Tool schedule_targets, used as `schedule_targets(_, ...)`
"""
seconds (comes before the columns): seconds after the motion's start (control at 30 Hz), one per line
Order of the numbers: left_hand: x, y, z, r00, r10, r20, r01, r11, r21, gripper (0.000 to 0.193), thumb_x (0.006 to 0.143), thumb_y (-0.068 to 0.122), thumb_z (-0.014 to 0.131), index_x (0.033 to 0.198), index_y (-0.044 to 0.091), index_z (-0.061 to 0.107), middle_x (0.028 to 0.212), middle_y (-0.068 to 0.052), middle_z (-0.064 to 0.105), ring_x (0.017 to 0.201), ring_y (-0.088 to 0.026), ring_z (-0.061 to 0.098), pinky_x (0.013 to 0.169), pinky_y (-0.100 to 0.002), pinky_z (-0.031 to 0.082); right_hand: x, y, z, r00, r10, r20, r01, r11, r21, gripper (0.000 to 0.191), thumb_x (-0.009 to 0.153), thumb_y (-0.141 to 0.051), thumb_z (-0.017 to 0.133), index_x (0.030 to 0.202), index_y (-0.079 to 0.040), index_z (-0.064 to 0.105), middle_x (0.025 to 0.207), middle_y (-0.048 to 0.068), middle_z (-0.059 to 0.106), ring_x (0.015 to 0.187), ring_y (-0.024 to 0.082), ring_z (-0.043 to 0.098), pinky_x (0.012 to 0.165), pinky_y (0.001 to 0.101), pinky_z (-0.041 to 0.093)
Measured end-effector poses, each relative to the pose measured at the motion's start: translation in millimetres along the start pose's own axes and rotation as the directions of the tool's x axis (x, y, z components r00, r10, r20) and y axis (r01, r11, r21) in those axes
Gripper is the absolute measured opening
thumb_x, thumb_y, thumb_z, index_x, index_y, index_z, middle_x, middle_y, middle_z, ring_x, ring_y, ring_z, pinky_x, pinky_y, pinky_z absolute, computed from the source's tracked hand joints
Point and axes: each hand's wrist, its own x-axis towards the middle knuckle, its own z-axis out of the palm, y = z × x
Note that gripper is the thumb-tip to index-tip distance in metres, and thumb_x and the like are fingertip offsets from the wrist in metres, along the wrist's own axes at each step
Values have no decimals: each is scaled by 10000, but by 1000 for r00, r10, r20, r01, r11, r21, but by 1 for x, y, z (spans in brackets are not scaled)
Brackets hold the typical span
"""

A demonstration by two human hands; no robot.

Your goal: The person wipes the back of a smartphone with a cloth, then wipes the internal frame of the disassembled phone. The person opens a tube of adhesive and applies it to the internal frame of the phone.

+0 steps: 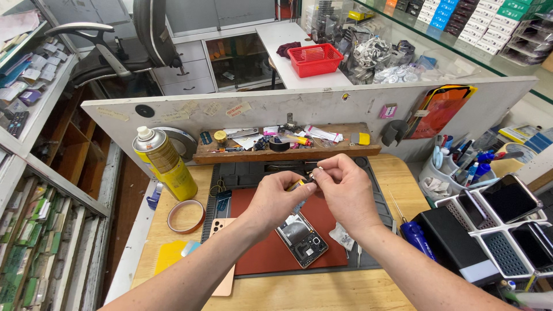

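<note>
Both forearms reach in from below, converging at the middle. Left hand (278,198) is curled with thumb and forefinger pinched; right hand (344,190) meets it fingertip to fingertip, knuckles up.

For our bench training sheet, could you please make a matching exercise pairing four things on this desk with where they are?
Things:
1. spray can
2. opened phone
3. red basket
4. tape roll

Places:
A. on the white table beyond the partition
B. flat on the wooden top, left of the mat
C. upright at the left end of the shelf
D. on the red mat, below both hands

Pairs: 1-C, 2-D, 3-A, 4-B
</note>
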Motion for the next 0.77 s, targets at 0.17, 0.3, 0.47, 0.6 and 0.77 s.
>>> schedule_targets(0.17, 6, -2, -3, 998, 53, -27, -47, 978, 203, 330, 865, 311, 791, 951, -4, 746, 740, -26, 680, 650, -82, 550, 560, -295, 464, 4, 2, -6, 999, 6, 49, -1, 995, -102, 140, 915, -159, 732, 929, -22, 708, 756, 34, 765, 680, 77, 650, 596, 259, 522)
schedule_targets(0.3, 12, -10, -6, 985, 174, -2, -163, 927, 338, 344, 798, 295, 814, 990, 17, 752, 821, -67, 759, 734, -118, 675, 673, -315, 555, 7, 2, -8, 986, 143, 88, -84, 874, -479, 337, 981, -300, 721, 837, 4, 736, 673, 88, 716, 619, 143, 635, 592, 298, 506)
schedule_targets(0.47, 14, -16, -13, 989, 145, 12, -135, 881, 453, 394, 773, 326, 827, 1023, 30, 752, 833, -117, 767, 762, -181, 738, 712, -355, 585, 15, 10, -14, 944, 76, 320, 34, 945, -325, 259, 898, -305, 673, 861, -63, 756, 687, 19, 752, 629, 85, 684, 578, 258, 547)
schedule_targets(0.6, 11, -13, -10, 984, 178, -24, -146, 870, 472, 381, 782, 339, 824, 988, 25, 760, 820, -130, 763, 755, -204, 749, 706, -365, 588, 19, 23, -11, 953, 69, 296, 45, 931, -362, 351, 913, -342, 646, 805, -31, 769, 648, 50, 744, 582, 99, 690, 532, 266, 554)
schedule_targets(0.77, 4, 5, -4, 991, 126, -38, -90, 860, 503, 373, 801, 347, 800, 1014, 44, 756, 796, -174, 754, 747, -267, 756, 712, -392, 579, 33, 32, -10, 913, 286, 291, -165, 912, -376, 510, 1010, -424, 566, 769, -7, 735, 637, 70, 663, 528, 153, 598, 486, 323, 480)
